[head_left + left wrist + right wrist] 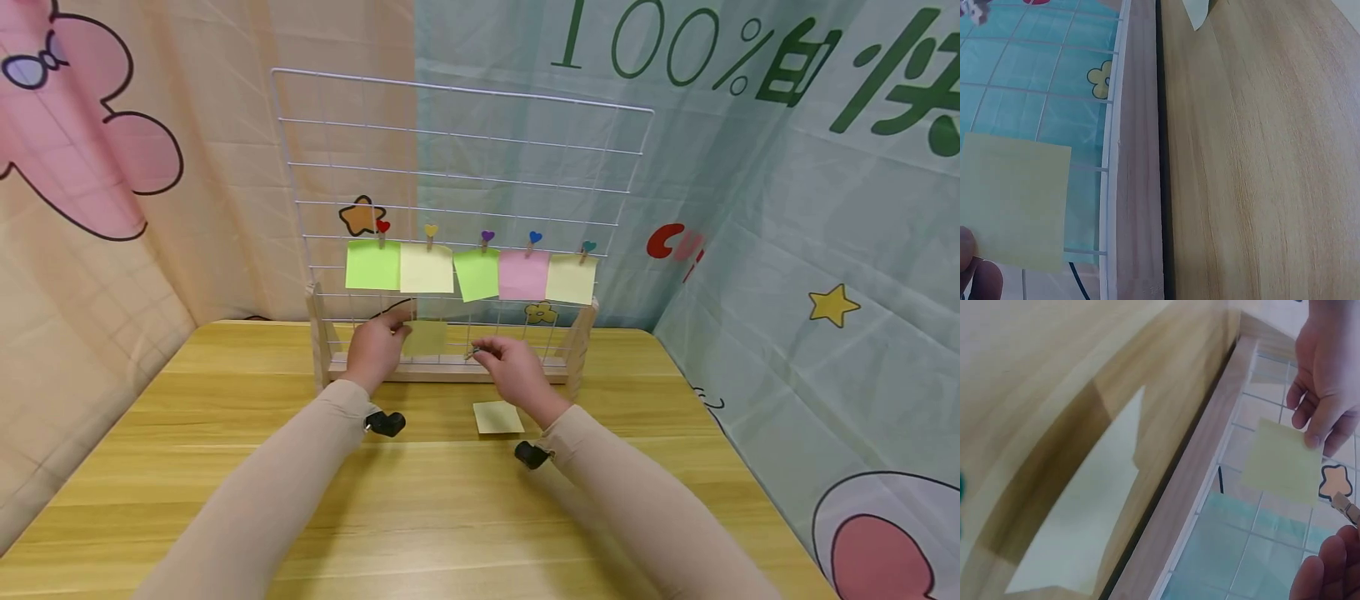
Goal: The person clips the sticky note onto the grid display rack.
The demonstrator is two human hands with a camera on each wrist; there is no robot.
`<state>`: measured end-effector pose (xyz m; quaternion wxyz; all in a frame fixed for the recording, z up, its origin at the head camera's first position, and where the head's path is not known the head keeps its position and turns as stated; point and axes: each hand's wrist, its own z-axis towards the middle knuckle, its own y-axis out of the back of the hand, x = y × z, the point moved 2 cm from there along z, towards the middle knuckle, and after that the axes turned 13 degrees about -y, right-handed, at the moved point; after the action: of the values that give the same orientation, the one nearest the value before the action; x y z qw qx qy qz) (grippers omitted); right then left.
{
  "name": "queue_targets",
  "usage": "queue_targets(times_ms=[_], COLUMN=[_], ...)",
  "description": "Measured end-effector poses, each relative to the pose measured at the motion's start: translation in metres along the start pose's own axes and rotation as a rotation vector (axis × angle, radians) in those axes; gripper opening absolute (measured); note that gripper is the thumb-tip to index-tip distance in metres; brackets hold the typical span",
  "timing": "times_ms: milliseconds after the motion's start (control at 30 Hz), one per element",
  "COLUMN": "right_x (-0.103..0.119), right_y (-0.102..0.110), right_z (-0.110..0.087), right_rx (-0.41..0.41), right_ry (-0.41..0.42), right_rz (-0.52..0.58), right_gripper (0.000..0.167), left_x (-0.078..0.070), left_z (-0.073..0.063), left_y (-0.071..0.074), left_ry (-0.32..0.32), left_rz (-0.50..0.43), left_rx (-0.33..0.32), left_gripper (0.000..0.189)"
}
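My left hand point(373, 348) pinches a pale yellow sticky note point(427, 338) between thumb and fingers at its left edge. The note is upright in front of the lower part of the white wire grid point(462, 132). My right hand point(517, 371) is a little to the right of it and holds a small wooden clothespin point(1345, 506) at the fingertips, its tip pointing toward the note in the right wrist view. Another pale yellow note point(498, 418) lies on the table just below my right hand.
Higher on the grid hangs a row of green, yellow and pink notes point(522, 275), each under a heart-topped clothespin point(535, 239). A wooden stand point(450, 376) carries the grid on the wooden table point(450, 517). Printed curtains point(757, 217) surround the table.
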<state>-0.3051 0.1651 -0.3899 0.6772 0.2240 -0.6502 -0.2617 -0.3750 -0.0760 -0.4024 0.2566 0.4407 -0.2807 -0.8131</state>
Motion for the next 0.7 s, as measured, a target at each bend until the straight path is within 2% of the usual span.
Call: queue_targets(times_ms=[133, 300, 467, 700], right_x=[0.007, 0.015, 0.024, 0.030], right_y=[-0.004, -0.009, -0.017, -0.029], right_z=[0.008, 0.020, 0.031, 0.040], right_rx=[-0.008, -0.030, -0.091, -0.132], right_ry=[-0.020, -0.007, 0.030, 0.005], right_rz=[0.049, 0.086, 0.071, 0.103], right_gripper=[0.030, 0.030, 0.027, 0.025], left_x=[0.002, 0.003, 0.002, 0.003], left_z=[0.000, 0.000, 0.000, -0.002], left_y=[-0.001, -0.002, -0.002, -0.003], left_ry=[0.011, 0.014, 0.025, 0.010], left_rz=[0.000, 0.002, -0.011, 0.003], left_rx=[0.006, 0.003, 0.002, 0.003], left_gripper=[0.034, 0.034, 0.033, 0.032])
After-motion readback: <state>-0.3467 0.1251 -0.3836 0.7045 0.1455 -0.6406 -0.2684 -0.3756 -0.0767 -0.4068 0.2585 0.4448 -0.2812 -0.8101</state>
